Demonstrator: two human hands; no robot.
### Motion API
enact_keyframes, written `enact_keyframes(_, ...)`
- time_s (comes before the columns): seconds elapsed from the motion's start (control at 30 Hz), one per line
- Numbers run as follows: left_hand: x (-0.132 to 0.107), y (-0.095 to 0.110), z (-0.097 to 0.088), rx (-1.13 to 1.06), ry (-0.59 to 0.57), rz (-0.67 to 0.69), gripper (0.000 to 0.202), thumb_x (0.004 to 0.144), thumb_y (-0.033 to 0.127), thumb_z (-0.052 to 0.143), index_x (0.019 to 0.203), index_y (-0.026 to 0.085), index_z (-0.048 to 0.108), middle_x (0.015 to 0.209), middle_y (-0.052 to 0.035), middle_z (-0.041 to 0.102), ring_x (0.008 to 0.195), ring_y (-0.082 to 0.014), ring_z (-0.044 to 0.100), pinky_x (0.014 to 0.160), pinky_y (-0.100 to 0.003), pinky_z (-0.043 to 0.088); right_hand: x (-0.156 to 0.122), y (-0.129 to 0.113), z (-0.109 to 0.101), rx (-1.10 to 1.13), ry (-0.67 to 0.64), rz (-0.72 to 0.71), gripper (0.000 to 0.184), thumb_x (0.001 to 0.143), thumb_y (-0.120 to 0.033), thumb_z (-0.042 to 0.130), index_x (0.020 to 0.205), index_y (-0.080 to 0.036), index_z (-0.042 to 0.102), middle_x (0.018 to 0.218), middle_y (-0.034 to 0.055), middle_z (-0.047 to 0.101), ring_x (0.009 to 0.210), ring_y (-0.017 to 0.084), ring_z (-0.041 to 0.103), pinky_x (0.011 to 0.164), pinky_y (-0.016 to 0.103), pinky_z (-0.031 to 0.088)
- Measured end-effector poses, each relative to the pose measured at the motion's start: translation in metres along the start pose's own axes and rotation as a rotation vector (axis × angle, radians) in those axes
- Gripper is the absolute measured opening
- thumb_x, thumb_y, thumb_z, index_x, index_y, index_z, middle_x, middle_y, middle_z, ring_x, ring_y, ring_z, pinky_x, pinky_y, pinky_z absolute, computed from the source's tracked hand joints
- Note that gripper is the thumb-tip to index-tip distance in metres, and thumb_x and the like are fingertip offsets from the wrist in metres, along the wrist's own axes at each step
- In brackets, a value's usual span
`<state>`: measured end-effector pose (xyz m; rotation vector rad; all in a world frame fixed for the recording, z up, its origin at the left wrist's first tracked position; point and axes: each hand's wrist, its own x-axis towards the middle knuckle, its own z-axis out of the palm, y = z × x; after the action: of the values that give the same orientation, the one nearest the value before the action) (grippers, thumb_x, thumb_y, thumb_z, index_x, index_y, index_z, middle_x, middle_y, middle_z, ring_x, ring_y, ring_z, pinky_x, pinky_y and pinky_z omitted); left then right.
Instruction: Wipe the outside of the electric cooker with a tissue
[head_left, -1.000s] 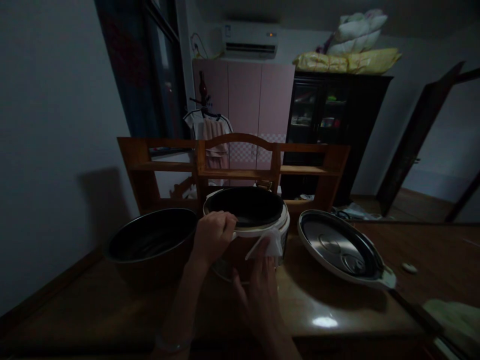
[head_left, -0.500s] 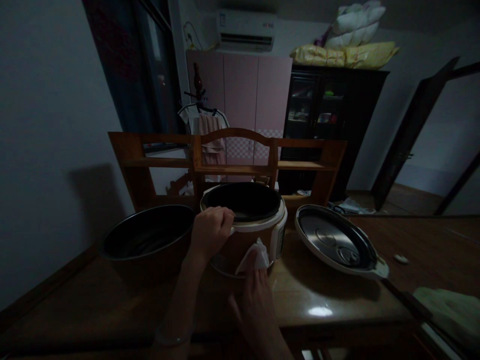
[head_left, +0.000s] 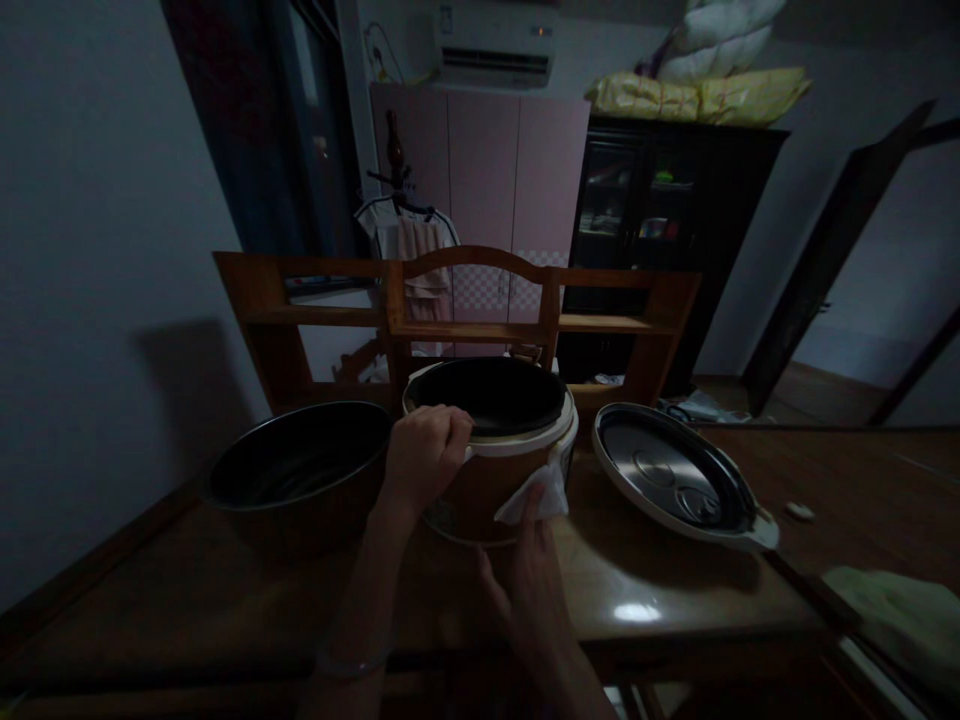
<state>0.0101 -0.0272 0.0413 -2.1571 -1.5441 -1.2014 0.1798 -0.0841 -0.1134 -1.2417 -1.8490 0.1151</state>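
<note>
A rice cooker [head_left: 480, 475] with a pale rim and brown body stands upright on the wooden desk, its dark inside facing up. My left hand [head_left: 427, 450] is closed over its near left rim. Low on the cooker's front right side, my right hand [head_left: 529, 575] presses a white tissue [head_left: 553, 492] flat against the body, fingers stretched along it and thumb apart. The tissue partly covers the control panel. Left of the cooker sits a dark inner pot [head_left: 300, 500]. The cooker's round lid [head_left: 656, 465] lies to the right, metal inner side up.
A wooden shelf rack [head_left: 472, 330] rises behind the cooker at the desk's back. The desk top [head_left: 600, 590] shines near its front edge. A small white object [head_left: 799, 511] and pale green cloth [head_left: 892, 610] lie at the right. A wall [head_left: 97, 400] bounds the left.
My right hand has slid the tissue to the right and slightly up along the cooker's side, towards its control panel. My left hand stays on the rim. The view has tilted slightly.
</note>
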Motion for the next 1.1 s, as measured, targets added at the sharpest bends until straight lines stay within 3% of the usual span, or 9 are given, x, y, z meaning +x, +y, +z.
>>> enact_keyframes(0.3,-0.001,-0.001,0.001,0.001,0.011,0.004,0.044,0.102,0.029,0.033,0.086,0.019,0.073,0.086,-0.0055,0.074,0.086,-0.0205,0.067,0.081,-0.033,0.043,0.018,-0.013,-0.004,-0.074,0.039,-0.072,0.100,0.098,-0.039,0.055,0.159,-0.006,-0.017,0.167,0.0258,0.011,0.152,0.039,0.024,0.114,0.058,0.041)
enact_keyframes(0.6,-0.001,0.000,0.001,-0.003,0.020,-0.002,0.046,0.102,0.031,0.032,0.085,0.019,0.073,0.086,-0.0058,0.074,0.087,-0.0204,0.068,0.081,-0.034,0.043,0.000,-0.001,0.005,-0.128,0.000,-0.130,0.098,0.097,-0.035,0.056,0.159,-0.005,-0.013,0.168,0.0240,0.008,0.155,0.039,0.013,0.116,0.060,0.038)
enact_keyframes(0.83,-0.001,0.000,0.001,-0.005,0.013,0.002,0.046,0.102,0.030,0.031,0.085,0.020,0.072,0.087,-0.0057,0.074,0.087,-0.0209,0.068,0.081,-0.034,0.043,-0.012,0.003,0.005,-0.145,-0.032,-0.130,0.096,0.096,-0.033,0.056,0.161,-0.007,-0.009,0.167,0.0241,0.015,0.152,0.040,0.024,0.113,0.060,0.043)
enact_keyframes(1.1,-0.002,0.001,0.001,0.008,0.013,0.001,0.047,0.102,0.030,0.031,0.081,0.020,0.071,0.086,-0.0057,0.074,0.087,-0.0201,0.067,0.081,-0.033,0.043,-0.022,0.009,0.008,-0.156,-0.055,-0.118,0.096,0.096,-0.034,0.058,0.161,-0.008,-0.008,0.167,0.0225,0.013,0.152,0.039,0.024,0.113,0.060,0.043)
